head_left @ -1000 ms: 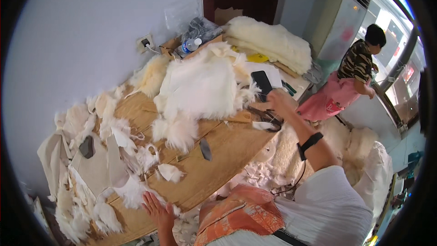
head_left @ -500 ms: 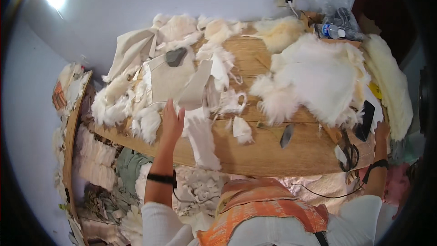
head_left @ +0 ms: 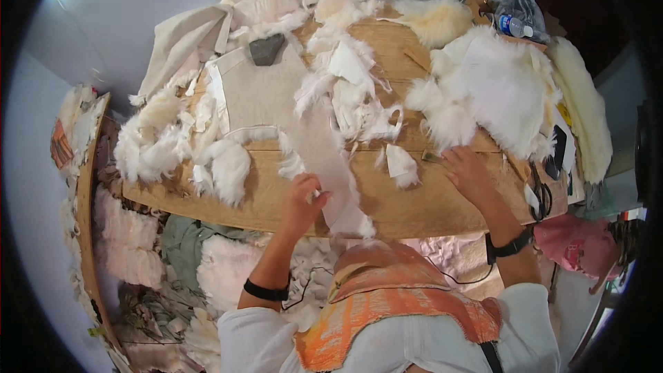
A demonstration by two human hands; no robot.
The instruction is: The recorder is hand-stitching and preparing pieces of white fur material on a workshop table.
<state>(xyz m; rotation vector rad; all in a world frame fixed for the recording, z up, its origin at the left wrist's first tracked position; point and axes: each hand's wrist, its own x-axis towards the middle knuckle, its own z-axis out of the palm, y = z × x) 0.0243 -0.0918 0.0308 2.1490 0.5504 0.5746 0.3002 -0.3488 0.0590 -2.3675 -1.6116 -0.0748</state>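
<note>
A beige sheepskin piece (head_left: 266, 93), skin side up with white fur along its edges, lies on the wooden table, and a long strip of it reaches the front edge. A dark grey flat piece (head_left: 266, 50) rests at its top. My left hand (head_left: 302, 202) is beside that strip, fingers curled in, with a small pale bit showing between thumb and finger. My right hand (head_left: 466, 171) closes over a knife-like tool (head_left: 429, 157); only its brown end shows, the rest hidden under the fingers. A small white fur scrap (head_left: 401, 166) lies between my hands.
A large white fleece (head_left: 494, 90) covers the table's right side. Black-handled scissors (head_left: 541, 197) and a dark phone (head_left: 556, 152) lie at the right edge. A plastic bottle (head_left: 512, 26) is at the back right. Fur scraps (head_left: 224, 169) crowd the left.
My left hand has moved right and nearer, beside the strip. From the right edge, my right hand has come inward onto the knife-like tool. The hide's strip now lies flatter; the view has shifted.
</note>
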